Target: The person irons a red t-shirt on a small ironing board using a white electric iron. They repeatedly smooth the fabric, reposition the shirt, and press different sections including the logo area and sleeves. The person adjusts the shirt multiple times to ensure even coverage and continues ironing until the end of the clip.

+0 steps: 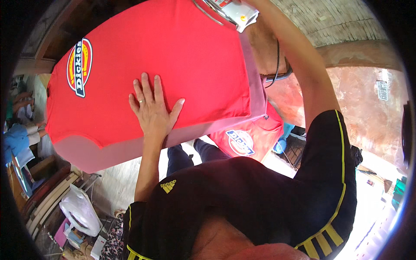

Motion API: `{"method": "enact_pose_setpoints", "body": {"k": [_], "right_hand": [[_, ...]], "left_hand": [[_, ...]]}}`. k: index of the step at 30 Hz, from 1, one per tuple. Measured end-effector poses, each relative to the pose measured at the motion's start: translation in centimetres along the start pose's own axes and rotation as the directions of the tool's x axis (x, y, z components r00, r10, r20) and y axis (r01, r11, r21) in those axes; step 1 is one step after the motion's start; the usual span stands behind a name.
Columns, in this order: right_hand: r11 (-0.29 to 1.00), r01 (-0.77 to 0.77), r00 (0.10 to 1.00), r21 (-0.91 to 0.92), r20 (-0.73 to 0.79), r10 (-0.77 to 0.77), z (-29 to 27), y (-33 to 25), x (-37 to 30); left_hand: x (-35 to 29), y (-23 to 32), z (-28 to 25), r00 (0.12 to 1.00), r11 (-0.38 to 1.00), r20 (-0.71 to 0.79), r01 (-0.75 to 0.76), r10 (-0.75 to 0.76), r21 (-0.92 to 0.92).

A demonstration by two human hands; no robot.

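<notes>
A red shirt [199,65] with a round printed emblem near its left end lies spread over a mauve-covered ironing board [82,154]. My left hand [152,110] rests flat on the shirt near the board's closer edge, palm down with the fingers spread. A ring is on one finger. My right arm stretches to the top of the picture, where the right hand [256,3] is mostly cut off and its fingers do not show. Right beside it, at the shirt's upper right, is a clothes iron [240,16] with a white body and shiny metal edge.
Another red shirt [255,134] with an emblem is below the board's near right edge. A black cord [276,65] hangs by the board's right end. At the lower left are a white plastic bag [80,210] and stacked boards [50,197]. Another person [19,138] is at far left.
</notes>
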State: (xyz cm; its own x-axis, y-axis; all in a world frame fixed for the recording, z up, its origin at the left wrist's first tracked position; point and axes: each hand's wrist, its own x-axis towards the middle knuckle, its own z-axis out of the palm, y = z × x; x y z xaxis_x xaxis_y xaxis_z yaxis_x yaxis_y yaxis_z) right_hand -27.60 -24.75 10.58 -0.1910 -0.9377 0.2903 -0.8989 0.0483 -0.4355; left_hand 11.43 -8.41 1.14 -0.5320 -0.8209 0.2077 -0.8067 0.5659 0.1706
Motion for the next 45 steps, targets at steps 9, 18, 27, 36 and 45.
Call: {"method": "enact_pose_setpoints", "body": {"k": [9, 18, 27, 36, 45], "right_hand": [[0.996, 0.003, 0.985, 0.085, 0.174, -0.018, 3.7, -11.6, -12.8], [0.921, -0.073, 0.969, 0.381, 0.246, -0.025, 9.6, -25.0, -10.5], [0.703, -0.363, 0.928, 0.612, 0.306, 0.213, 15.8, -30.4, -3.2], [0.671, -0.38, 0.924, 0.637, 0.294, 0.245, 14.2, -32.5, -9.0], [0.888, -0.43, 0.856, 0.163, 0.385, 0.344, 7.8, -23.8, -1.7]], "left_hand": [[-0.7, -2.5, 0.4, 0.994, 0.987, -0.076, -0.089, 0.079, -0.133], [-3.1, -15.5, -2.8, 0.968, 0.973, -0.127, 0.225, -0.217, 0.051], [-5.7, -19.3, -3.9, 0.96, 0.962, -0.106, 0.266, -0.259, 0.055], [-5.5, -19.4, -4.1, 0.961, 0.964, -0.086, 0.266, -0.264, 0.013], [-5.3, -19.2, -3.7, 0.968, 0.975, -0.127, 0.222, -0.216, 0.028]]}}
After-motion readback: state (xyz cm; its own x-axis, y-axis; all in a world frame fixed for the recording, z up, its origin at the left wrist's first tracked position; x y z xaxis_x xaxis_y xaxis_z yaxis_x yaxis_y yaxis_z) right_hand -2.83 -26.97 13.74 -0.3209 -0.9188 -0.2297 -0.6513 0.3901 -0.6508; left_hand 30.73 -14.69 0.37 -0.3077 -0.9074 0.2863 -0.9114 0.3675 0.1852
